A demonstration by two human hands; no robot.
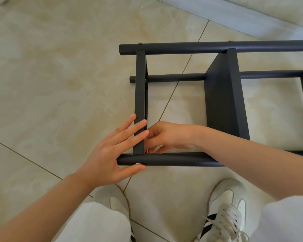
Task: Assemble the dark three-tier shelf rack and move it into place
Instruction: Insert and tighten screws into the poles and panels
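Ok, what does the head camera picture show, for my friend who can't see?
A left hand rests flat on the end shelf and pole of a dark rack lying on a tiled floor. The right hand reaches inside that corner, fingers curled.

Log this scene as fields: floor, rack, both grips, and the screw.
floor: beige tiles
rack: dark, lying on its side on the floor
left grip: fingers straight, resting on the end shelf, thumb against the near pole
right grip: fingers curled at the inside corner by the end shelf; what they hold is hidden
screw: silver head in the near pole, beside the left thumb
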